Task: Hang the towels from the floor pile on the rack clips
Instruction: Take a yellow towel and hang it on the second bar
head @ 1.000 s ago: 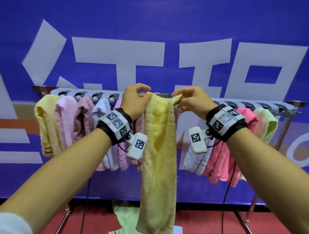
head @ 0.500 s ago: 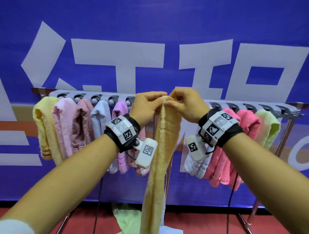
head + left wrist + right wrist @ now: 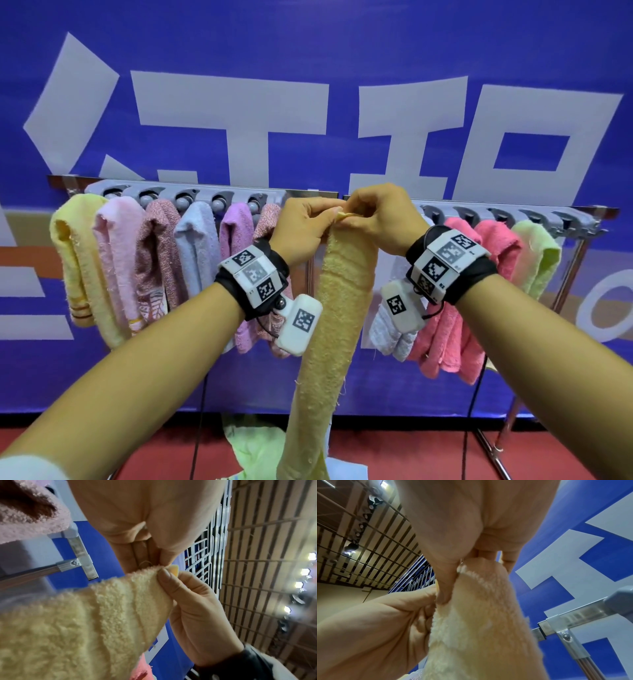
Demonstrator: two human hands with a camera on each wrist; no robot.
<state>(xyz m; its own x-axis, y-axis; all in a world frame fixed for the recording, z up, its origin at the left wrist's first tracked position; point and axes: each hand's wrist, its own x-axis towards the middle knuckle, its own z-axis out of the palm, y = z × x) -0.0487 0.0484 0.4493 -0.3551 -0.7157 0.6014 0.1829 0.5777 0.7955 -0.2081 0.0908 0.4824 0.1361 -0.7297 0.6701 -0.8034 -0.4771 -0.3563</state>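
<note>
Towel (image 3: 337, 308), pale yellow terry: I have its top edge bunched between both hands. Left hand (image 3: 303, 228) pinches it, thumb against forefinger; right hand (image 3: 378, 221) pinches the same gathered edge just beside, fingertips of both touching. Rest hangs in a narrow folded strip toward the floor, in front of the rack (image 3: 342, 198), in the gap between the hung towels on either side. Judging by the drape: soft, light, limp, no stiffness, so it won't hold shape. Grip stays at the bunched top corner; thick pile likely needs squeezing into a clip (image 3: 433, 214). More towels in the floor pile (image 3: 253, 448) below.
</note>
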